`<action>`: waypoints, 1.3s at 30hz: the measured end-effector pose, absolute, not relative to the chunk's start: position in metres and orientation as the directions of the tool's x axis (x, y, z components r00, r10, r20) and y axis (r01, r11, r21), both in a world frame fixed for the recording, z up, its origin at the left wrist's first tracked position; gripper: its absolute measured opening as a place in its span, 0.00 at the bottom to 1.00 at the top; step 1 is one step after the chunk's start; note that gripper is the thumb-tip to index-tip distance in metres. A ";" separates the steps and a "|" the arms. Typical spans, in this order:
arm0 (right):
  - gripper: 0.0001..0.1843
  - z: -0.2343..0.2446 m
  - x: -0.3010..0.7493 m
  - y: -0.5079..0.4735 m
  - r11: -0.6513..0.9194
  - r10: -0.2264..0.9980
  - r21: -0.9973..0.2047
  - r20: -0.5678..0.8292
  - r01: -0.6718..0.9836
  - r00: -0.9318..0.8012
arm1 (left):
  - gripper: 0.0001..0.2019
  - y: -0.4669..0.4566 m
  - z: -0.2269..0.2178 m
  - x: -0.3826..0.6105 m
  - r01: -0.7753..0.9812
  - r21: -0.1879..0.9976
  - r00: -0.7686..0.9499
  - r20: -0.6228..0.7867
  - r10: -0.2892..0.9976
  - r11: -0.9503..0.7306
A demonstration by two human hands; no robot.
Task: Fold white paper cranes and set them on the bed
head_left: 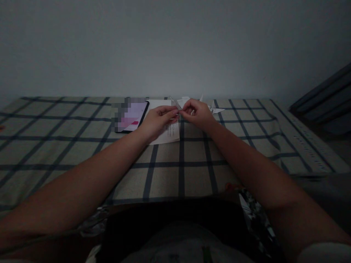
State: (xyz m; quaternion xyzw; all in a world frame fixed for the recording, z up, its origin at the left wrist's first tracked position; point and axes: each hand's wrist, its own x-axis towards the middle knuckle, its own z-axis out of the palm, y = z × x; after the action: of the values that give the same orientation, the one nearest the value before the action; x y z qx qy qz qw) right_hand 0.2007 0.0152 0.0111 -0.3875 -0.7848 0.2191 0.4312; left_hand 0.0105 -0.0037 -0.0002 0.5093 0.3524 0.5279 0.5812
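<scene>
My left hand [157,120] and my right hand [197,114] meet over a white sheet of paper [167,134] on the checked cloth. Both pinch a small folded strip of paper [175,103] between thumb and fingers, its thin end pointing up and away. A finished white paper crane [215,109] lies just past my right hand. More white paper [183,101] shows behind the hands.
A phone [131,117] with a lit pink screen lies flat to the left of the paper. The checked cloth [82,142] covers the whole surface up to a plain wall. A dark slanted object [326,102] stands at the right edge.
</scene>
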 end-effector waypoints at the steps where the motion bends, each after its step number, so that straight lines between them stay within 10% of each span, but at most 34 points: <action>1: 0.10 0.011 0.200 0.015 0.613 0.790 -0.665 0.503 0.426 -0.351 | 0.19 -0.004 -0.001 0.011 -0.257 0.964 0.223 0.129 0.966 -0.069; 9: 0.11 0.013 0.199 0.013 0.699 0.712 -0.597 0.532 0.393 -0.458 | 0.16 -0.001 -0.002 0.008 -0.223 0.968 0.178 0.155 0.972 -0.113; 20: 0.17 -0.004 0.198 0.025 0.455 0.827 -0.883 0.373 0.113 -0.420 | 0.11 -0.006 0.003 0.008 -0.125 0.989 0.144 0.092 0.985 -0.074; 39: 0.19 -0.003 0.202 0.025 0.645 0.685 -0.748 0.474 0.158 -0.553 | 0.08 0.003 0.006 0.001 -0.308 0.943 0.249 -0.050 0.967 0.128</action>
State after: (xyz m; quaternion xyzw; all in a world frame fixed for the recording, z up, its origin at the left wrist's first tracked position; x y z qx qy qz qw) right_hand 0.2022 0.0250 -0.0030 -0.2583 -0.8160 0.3330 0.3956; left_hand 0.0008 0.0031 0.0060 0.4449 0.3704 0.4880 0.6532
